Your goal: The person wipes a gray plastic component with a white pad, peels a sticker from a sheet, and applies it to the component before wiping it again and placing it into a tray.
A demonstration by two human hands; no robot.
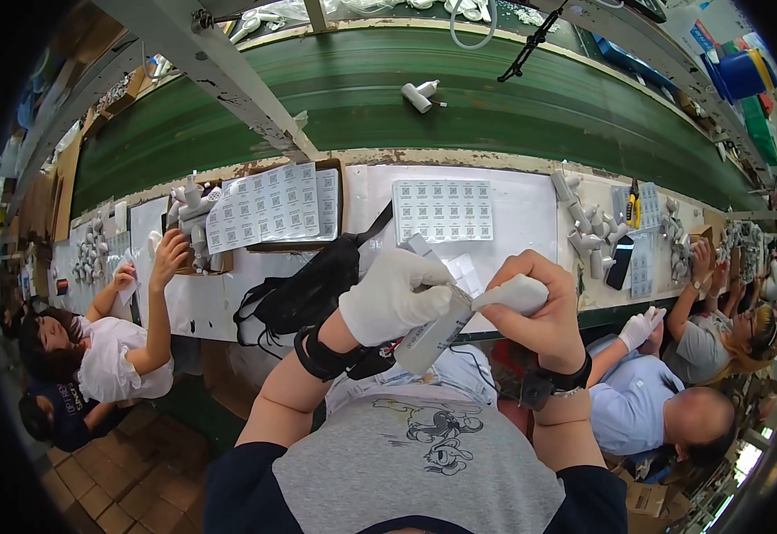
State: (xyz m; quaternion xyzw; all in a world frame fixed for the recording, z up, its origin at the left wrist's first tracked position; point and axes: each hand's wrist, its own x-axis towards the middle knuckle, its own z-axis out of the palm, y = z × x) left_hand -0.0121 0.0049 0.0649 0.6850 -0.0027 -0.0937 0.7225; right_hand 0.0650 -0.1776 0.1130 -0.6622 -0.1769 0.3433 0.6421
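In front of my chest I hold a white handheld device [431, 343], with a pale cylinder that has dark print on it and a rounded white part meeting it at an angle. My left hand [394, 298], in a white glove, is closed at the cylinder's upper end. My bare right hand [541, 313] is closed around the rounded part, its fingertips close to the cylinder. Just beyond my hands, small pale paper pieces [465, 271] lie on the white table covering [526, 218]. Farther off lies a sheet of square-code stickers [442, 212].
A black bag [310, 289] lies left of my hands, near a box of sticker sheets [264, 206]. Similar white devices [591, 230] and a black phone [619, 262] are at right. A green conveyor belt [353, 102] runs behind. Other people sit on both sides.
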